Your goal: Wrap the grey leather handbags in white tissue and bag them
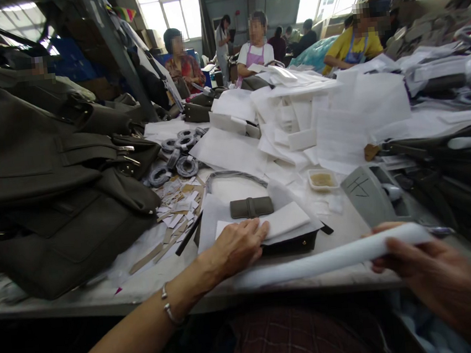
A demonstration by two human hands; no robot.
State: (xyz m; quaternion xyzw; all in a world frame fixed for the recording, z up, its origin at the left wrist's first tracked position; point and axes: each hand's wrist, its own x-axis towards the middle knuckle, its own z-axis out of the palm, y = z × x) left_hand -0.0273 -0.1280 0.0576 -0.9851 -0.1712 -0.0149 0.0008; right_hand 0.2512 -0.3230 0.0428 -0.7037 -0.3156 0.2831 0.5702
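Observation:
My left hand (238, 245) lies flat, fingers stretched, on a white foam sheet (283, 220) that covers a dark bag (296, 243) at the table's front edge. A small grey leather tab (251, 207) rests on the bag just beyond my fingers. My right hand (432, 274) is closed around a long white sheet of foam wrap (330, 259), which stretches leftward toward my left wrist. A bracelet sits on my left wrist.
Grey-brown handbags (52, 177) are heaped on the left. Tape rolls (179, 154) and paper scraps (176, 210) lie mid-table. White foam sheets (316, 113) pile at the centre back. A small tray (322, 180), a grey box (362, 192) and dark bags (447, 167) are right. Several people work behind.

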